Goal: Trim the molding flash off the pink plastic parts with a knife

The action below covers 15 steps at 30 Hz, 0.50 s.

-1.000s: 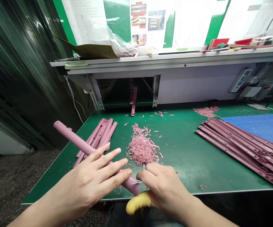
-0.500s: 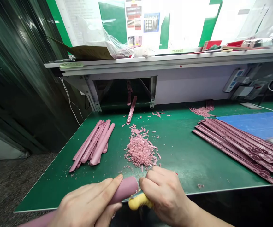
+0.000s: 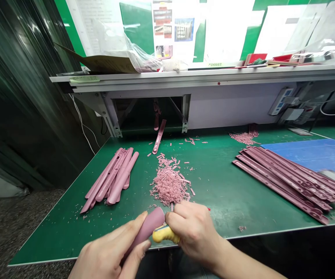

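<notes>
My left hand [image 3: 112,248] is closed around a pink, curved plastic piece [image 3: 150,224], its rounded end tilted up to the right. Against that end, my right hand [image 3: 193,232] is closed on a small knife [image 3: 162,228]; only its thin grey blade shows clearly, along a yellow covering [image 3: 167,235] that seems to be on the thumb. A bit of red behind the fist may be the handle's end. Just beyond both hands lies a heap of pink shavings [image 3: 169,188].
Stacked pink curved pieces [image 3: 122,178] lie at left on the green table [image 3: 210,186]. Long dark-pink strips [image 3: 283,178] lie at right, near a blue sheet [image 3: 309,151]. One short strip [image 3: 159,136] rests before the opening under the shelf [image 3: 144,79].
The pink piece's end has tipped upward and shifted slightly left, with the blade staying beside it. Both hands sit slightly farther left in view; the whole scene has shifted slightly left too.
</notes>
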{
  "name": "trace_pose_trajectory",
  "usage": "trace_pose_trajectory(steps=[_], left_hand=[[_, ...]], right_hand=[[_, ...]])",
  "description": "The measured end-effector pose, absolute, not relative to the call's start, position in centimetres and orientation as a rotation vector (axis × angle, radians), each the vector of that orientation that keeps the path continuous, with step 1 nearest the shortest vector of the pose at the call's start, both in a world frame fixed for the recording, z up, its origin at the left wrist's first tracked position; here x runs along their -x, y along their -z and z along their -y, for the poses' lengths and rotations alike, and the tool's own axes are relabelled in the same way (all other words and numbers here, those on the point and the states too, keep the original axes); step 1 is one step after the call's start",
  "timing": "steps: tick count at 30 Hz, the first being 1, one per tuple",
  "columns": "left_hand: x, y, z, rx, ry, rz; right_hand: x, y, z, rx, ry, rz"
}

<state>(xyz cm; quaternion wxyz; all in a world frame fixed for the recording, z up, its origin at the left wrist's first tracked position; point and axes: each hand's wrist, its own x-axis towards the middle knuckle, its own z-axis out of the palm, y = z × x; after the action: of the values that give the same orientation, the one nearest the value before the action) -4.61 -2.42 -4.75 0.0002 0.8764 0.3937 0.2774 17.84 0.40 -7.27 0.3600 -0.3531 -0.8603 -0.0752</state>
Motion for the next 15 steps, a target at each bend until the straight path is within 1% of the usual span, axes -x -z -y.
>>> trace_pose_trajectory(steps=[4, 7, 11, 13, 14, 15], left_hand=[[6.2, 2.9, 0.2, -3.080, -0.653, -0.942], [6.5, 1.1, -0.7, -3.250, -0.490, -0.727], [6.5, -0.8, -1.2, -3.360, -0.292, -0.621], [6.8, -0.8, -1.2, -3.379, -0.233, -0.575], [6.9, -0.4, -1.1, -3.360, -0.299, -0.570], [6.9, 0.3, -1.0, -3.307, -0.437, -0.578]], right_hand=[[-19.3, 6.3, -1.7, 0.737, 0.035, 2.364], [-19.9, 5.8, -2.8, 0.680, 0.019, 2.483], [-19.7, 6.0, -3.4, 0.570, -0.016, 2.606], [-19.4, 6.3, -2.8, 0.526, -0.189, 2.543], [-19.2, 6.3, -2.4, 0.514, -0.339, 2.464], [-19.1, 6.3, -1.8, 0.516, -0.520, 2.360]])
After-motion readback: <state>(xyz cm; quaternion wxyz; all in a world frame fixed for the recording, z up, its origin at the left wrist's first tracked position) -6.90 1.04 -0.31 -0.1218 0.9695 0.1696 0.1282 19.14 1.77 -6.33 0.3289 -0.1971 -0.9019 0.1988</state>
